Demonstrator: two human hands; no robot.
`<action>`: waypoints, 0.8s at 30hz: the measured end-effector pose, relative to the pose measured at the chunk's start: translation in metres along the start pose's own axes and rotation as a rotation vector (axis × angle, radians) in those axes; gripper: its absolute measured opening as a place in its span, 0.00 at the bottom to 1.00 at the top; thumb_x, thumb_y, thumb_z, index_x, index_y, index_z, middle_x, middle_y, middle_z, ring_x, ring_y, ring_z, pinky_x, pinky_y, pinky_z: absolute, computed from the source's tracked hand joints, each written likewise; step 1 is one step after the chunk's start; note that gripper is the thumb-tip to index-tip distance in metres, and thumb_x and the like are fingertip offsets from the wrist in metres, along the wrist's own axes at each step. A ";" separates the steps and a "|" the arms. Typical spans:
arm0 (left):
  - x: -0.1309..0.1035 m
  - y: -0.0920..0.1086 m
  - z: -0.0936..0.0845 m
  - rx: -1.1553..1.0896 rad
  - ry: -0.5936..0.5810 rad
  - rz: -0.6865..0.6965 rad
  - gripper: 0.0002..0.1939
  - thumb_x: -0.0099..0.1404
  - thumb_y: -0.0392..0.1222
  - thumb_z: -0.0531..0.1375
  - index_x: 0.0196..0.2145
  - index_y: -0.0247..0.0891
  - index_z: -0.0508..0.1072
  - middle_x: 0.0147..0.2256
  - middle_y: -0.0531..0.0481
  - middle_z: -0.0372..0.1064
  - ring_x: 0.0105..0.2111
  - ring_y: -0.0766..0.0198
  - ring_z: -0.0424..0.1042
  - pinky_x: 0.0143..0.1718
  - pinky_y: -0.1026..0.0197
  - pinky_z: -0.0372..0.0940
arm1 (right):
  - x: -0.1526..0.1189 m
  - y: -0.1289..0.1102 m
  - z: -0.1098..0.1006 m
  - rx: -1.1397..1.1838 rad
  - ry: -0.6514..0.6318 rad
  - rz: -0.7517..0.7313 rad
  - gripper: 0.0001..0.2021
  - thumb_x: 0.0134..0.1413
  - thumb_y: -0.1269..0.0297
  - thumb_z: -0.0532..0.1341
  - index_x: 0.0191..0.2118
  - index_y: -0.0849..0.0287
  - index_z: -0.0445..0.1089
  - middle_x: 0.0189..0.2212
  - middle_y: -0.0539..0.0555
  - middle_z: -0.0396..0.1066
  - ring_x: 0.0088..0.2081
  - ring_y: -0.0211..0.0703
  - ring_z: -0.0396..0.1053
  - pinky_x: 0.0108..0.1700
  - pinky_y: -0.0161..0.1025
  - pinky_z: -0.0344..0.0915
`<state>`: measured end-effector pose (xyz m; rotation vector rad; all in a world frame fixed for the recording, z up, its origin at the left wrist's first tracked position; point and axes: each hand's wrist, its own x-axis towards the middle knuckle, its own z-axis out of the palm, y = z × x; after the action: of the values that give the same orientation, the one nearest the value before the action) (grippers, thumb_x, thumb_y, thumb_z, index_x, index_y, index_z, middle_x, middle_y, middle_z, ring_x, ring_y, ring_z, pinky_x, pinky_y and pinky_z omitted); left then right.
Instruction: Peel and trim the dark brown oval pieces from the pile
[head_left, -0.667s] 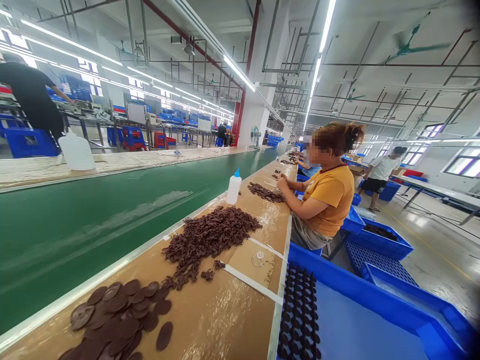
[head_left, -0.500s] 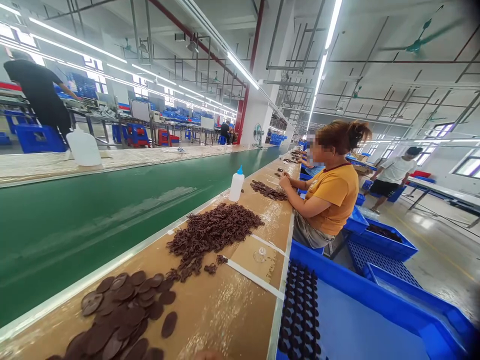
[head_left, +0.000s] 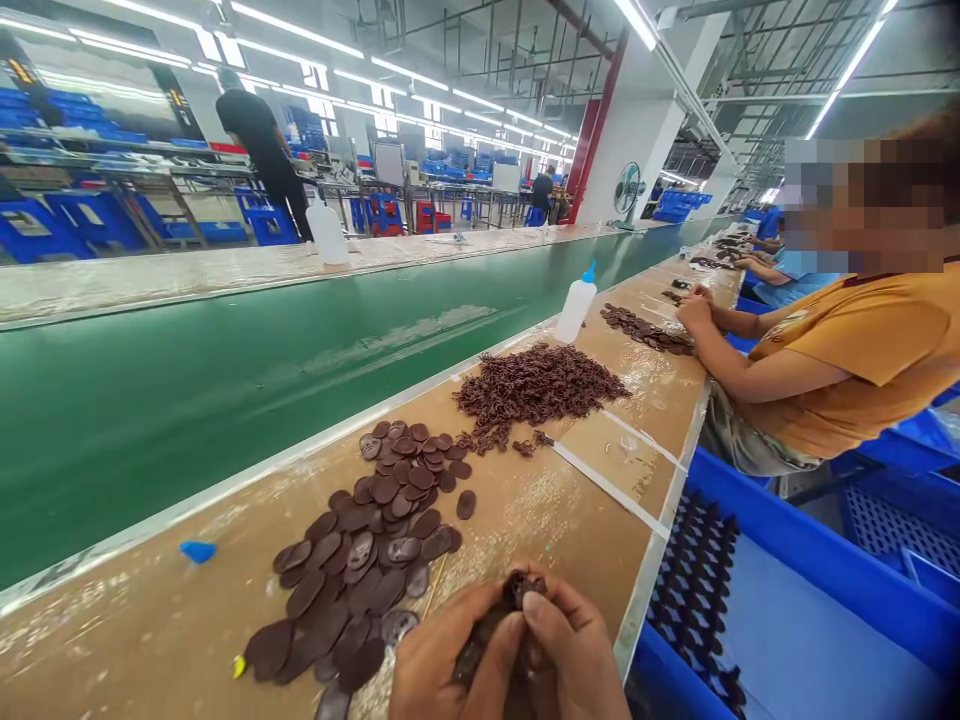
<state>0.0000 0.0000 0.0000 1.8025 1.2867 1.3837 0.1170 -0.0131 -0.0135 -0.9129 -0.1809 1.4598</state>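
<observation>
At the bottom of the head view, my left hand (head_left: 450, 650) and my right hand (head_left: 574, 640) are close together over the tan tabletop. Both hands' fingers and thumbs pinch a small dark brown piece (head_left: 521, 588) between them; its exact shape is partly covered by the fingers. To the left of my left hand lies a spread pile of flat dark brown oval discs (head_left: 386, 490). Farther forward is a heap of small curly brown pieces (head_left: 540, 385). Behind that heap stands a white bottle with a blue cap (head_left: 576, 308).
A green conveyor belt (head_left: 247, 380) runs beyond the table. A blue tray (head_left: 825, 630) with rows of dark pieces is at the right. A person in an orange shirt (head_left: 847, 340) sits at the table's right side. A blue cap (head_left: 198, 551) lies at the left.
The view has turned left and down. Both my hands and the brown piece they hold now show; before, only a sliver of skin was at the bottom edge.
</observation>
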 end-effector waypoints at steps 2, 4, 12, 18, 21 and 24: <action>0.000 -0.001 0.000 0.004 -0.002 0.010 0.10 0.65 0.49 0.62 0.39 0.44 0.80 0.33 0.50 0.82 0.29 0.62 0.81 0.34 0.69 0.76 | 0.000 0.000 0.000 0.003 0.004 0.004 0.16 0.31 0.61 0.80 0.28 0.64 0.80 0.12 0.44 0.62 0.15 0.26 0.59 0.21 0.25 0.58; 0.000 -0.003 -0.001 0.005 -0.009 0.025 0.10 0.65 0.49 0.62 0.40 0.44 0.79 0.33 0.51 0.82 0.29 0.63 0.81 0.34 0.69 0.76 | 0.000 0.000 0.001 0.010 0.013 0.014 0.15 0.32 0.62 0.80 0.27 0.63 0.79 0.13 0.45 0.65 0.16 0.27 0.61 0.21 0.25 0.60; 0.001 -0.005 -0.002 0.011 -0.025 0.057 0.10 0.65 0.47 0.62 0.43 0.44 0.78 0.37 0.50 0.81 0.34 0.62 0.81 0.39 0.67 0.76 | 0.002 0.005 -0.004 0.078 0.020 0.033 0.16 0.29 0.65 0.79 0.31 0.59 0.80 0.42 0.57 0.79 0.33 0.43 0.75 0.35 0.37 0.71; 0.002 -0.008 -0.001 0.044 -0.009 0.030 0.11 0.66 0.48 0.61 0.42 0.42 0.78 0.37 0.48 0.81 0.34 0.60 0.81 0.38 0.64 0.77 | 0.004 0.006 -0.005 0.050 -0.021 0.017 0.13 0.33 0.62 0.78 0.27 0.59 0.79 0.44 0.57 0.78 0.21 0.32 0.66 0.22 0.33 0.63; 0.002 -0.008 0.000 0.054 -0.002 0.035 0.11 0.66 0.48 0.61 0.41 0.42 0.78 0.37 0.48 0.81 0.34 0.61 0.81 0.38 0.65 0.76 | 0.004 0.004 -0.002 0.071 -0.002 -0.008 0.14 0.31 0.62 0.79 0.28 0.58 0.80 0.44 0.56 0.77 0.31 0.40 0.73 0.31 0.35 0.69; -0.001 -0.008 0.000 0.070 0.000 0.004 0.12 0.65 0.51 0.61 0.40 0.44 0.79 0.36 0.49 0.82 0.34 0.60 0.81 0.40 0.64 0.76 | 0.002 0.006 0.003 0.069 0.010 -0.036 0.13 0.31 0.63 0.79 0.26 0.59 0.79 0.44 0.56 0.75 0.36 0.43 0.73 0.38 0.38 0.71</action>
<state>-0.0031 0.0028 -0.0069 1.8523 1.3470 1.3564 0.1112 -0.0104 -0.0160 -0.8567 -0.1374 1.4192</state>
